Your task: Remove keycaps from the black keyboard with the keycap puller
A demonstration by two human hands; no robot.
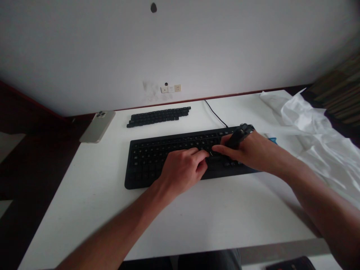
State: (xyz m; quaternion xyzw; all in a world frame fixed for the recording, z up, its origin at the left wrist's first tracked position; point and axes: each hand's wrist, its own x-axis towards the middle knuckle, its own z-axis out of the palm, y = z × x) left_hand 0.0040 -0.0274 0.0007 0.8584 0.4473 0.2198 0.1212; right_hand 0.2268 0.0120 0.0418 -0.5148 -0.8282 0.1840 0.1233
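Observation:
A black full-size computer keyboard (146,165) lies on the white table (84,198). My left hand (181,168) rests on its middle keys with the fingers curled, holding nothing I can see. My right hand (249,150) lies over the keyboard's right part, gripping a black-handled keycap puller (237,137). A thin metal tip of the puller shows near my left fingertips, over the middle keys. Beyond the keyboard, several rows of loose black keycaps (157,117) lie side by side.
A pale smartphone (98,126) lies at the table's far left corner. A black cable (215,114) runs from the keyboard towards the wall, which carries white sockets (170,88). Crumpled white sheeting (312,135) covers the right side, with a small blue item (272,140) at its edge.

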